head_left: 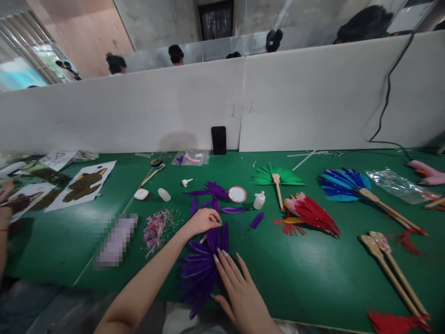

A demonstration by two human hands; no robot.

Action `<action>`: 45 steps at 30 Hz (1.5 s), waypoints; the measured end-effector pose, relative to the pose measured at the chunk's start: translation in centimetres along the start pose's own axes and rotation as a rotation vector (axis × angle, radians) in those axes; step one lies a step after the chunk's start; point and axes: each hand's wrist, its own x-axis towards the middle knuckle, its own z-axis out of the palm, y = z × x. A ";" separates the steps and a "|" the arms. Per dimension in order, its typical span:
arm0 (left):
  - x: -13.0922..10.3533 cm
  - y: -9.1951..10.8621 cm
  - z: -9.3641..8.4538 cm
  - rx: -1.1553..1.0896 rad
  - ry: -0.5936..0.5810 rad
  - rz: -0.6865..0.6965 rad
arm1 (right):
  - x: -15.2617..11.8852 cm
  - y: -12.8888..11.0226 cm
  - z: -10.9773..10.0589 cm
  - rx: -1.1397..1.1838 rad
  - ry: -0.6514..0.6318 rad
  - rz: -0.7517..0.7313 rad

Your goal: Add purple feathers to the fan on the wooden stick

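Observation:
A fan of purple feathers (200, 271) spreads over the green table's near edge. My right hand (234, 283) lies on its right side with fingers stretched and spread. At the upper end of the fan, my left hand (205, 220) has its fingers bent together in a pinch; what they hold, if anything, is too small to tell. Loose purple feathers (232, 210) lie just beyond my hands, near a round white dish (237, 194) and a small white bottle (259, 200). Another purple feather (256, 221) rests to the right.
Colourful beads (158, 229) are scattered left of my forearm. A green feather fan (277, 178), red feather fan (313, 213), blue feather fan (344, 185) and wooden handles (389, 264) lie to the right. A black phone (219, 140) leans against the white partition (194, 106). Another person's hand shows far left.

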 end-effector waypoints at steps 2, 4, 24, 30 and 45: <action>0.1 0.2 0.1 0.014 -0.002 0.004 | 0.0 0.0 0.0 -0.003 0.000 -0.004; 0.2 0.4 0.3 0.038 0.001 0.009 | 0.0 0.0 0.0 -0.001 0.010 -0.005; 1.0 1.6 0.7 0.220 -0.102 -0.036 | -0.1 -0.2 0.3 0.006 0.016 0.003; 1.0 1.0 0.5 0.121 -0.116 -0.005 | -0.1 -0.3 0.2 -0.026 0.030 -0.001; 0.6 0.4 0.1 0.050 -0.118 0.002 | -0.1 -0.2 0.0 -0.022 -0.026 -0.010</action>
